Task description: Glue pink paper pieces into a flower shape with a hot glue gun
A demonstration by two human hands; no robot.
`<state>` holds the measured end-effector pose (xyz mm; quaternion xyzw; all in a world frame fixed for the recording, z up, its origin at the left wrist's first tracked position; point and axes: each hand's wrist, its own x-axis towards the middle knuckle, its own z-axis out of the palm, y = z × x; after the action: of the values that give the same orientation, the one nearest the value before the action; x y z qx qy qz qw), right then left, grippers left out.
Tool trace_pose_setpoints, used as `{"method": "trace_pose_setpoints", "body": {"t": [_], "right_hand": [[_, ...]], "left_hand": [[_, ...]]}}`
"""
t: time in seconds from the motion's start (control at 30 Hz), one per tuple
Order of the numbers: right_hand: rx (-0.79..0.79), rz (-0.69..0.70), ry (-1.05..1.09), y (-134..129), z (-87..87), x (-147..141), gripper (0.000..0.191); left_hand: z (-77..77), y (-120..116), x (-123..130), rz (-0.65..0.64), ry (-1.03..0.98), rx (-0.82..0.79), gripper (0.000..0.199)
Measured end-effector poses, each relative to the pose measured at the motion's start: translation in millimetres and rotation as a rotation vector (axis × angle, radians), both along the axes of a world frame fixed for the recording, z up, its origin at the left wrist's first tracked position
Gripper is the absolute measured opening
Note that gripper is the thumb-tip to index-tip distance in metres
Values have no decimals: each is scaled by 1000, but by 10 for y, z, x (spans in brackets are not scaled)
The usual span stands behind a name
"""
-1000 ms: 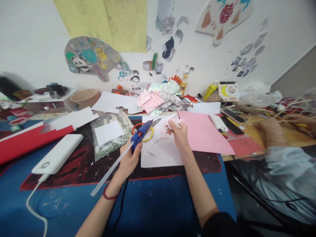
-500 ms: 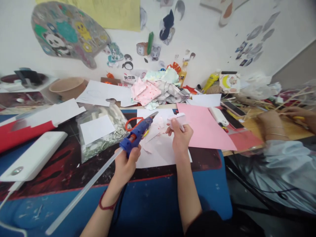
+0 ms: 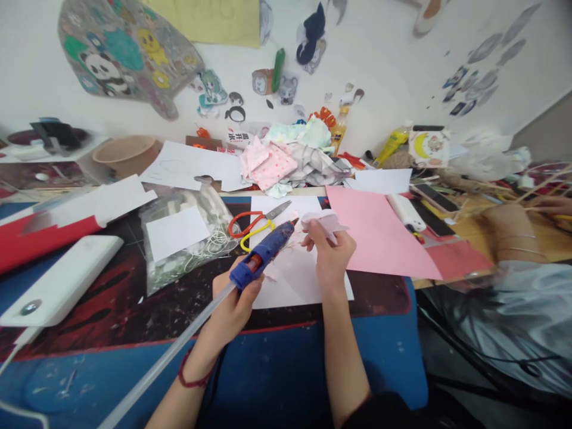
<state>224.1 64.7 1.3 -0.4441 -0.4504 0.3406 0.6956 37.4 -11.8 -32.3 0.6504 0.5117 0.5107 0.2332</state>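
At twelve o'clock you face a white wall [image 3: 393, 71], dotted with paper cutouts [image 3: 288, 89]. A yellow sheet [image 3: 210, 24] hangs at eleven, a painted board [image 3: 129, 53] at ten. The wall turns grey at two. Your blue table [image 3: 286, 369] spans six o'clock; a wooden tabletop [image 3: 473, 231] lies at three. The dim patch at four is probably floor [image 3: 451, 357]. The light is pale.

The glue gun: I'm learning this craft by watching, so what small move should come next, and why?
Probably guide the nozzle of the glue gun to the edge of the pale paper piece: the left hand holds the gun with its nozzle pointing that way, and the right hand holds the piece just beyond it.
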Motion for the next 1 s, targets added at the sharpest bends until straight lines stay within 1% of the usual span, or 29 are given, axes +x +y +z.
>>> {"method": "trace_pose_setpoints", "body": {"t": [0.1,0.17,0.27,0.33,0.5,0.67,1.0], "right_hand": [[-1,22,5,-5,2,-7,30],[-14,32,-8,-10,5,-12,31],[-20,43,-27,-19,13,-18,31],[-11,58,-31,-24,17,-19,29],[-2,95,-63,-34,19,-17,26],[17,135,-97,-39,14,-16,25],[32,143,-114,-44,2,-11,25]], "left_hand": [[-6,-9,3,-46,-21,-27,34],[17,-17,3,-60,-7,-26,30],[65,-24,1,-64,35,20,26],[79,-26,-1,-66,75,56,27],[53,-35,-9,-72,128,71,29],[38,-43,-10,-79,104,45,29],[19,-38,-12,-79,107,60,27]]}}
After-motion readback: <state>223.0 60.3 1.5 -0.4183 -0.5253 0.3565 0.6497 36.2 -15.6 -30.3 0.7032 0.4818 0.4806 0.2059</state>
